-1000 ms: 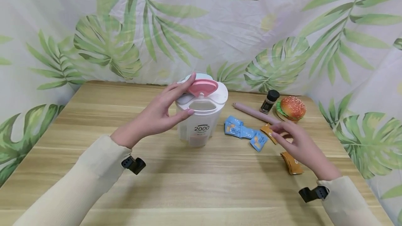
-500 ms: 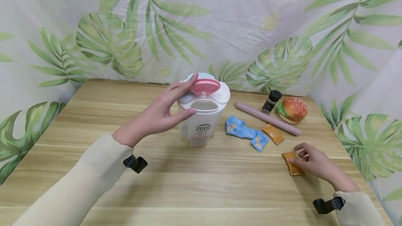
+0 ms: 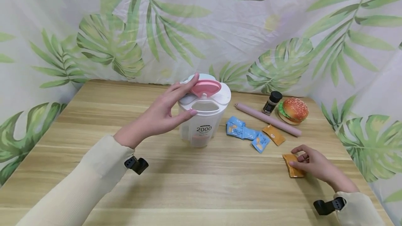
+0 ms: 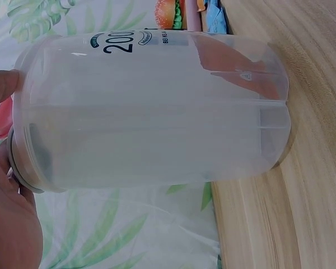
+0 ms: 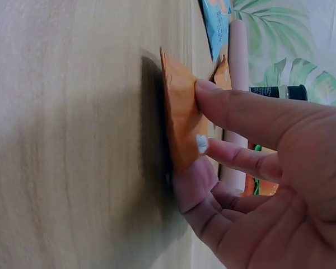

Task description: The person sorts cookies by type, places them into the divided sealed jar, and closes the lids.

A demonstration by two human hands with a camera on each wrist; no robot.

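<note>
My left hand [image 3: 160, 114] holds the lid of a clear plastic storage canister [image 3: 201, 130] marked 2000, its thumb at the front rim and a finger against the raised pink flap [image 3: 205, 87]. Through the canister wall near its base, a reddish-brown shape [image 4: 235, 61] shows in the left wrist view. At the right, my right hand [image 3: 318, 166] pinches a small orange packet [image 5: 182, 112] between thumb and fingers; the packet is at the tabletop. Another orange packet [image 3: 274, 134] lies farther back, beside several blue packets [image 3: 242, 128].
Behind the packets lies a long mauve rod [image 3: 267, 118]. A black-capped spice jar [image 3: 272, 103] and a toy burger [image 3: 293, 110] stand near the back right edge of the wooden table [image 3: 201, 191]. A leaf-print cloth [image 3: 176, 27] hangs behind.
My right hand moved from the rear orange packet toward the nearer one and now pinches it. The left hand stays at the canister lid; the view shifts slightly.
</note>
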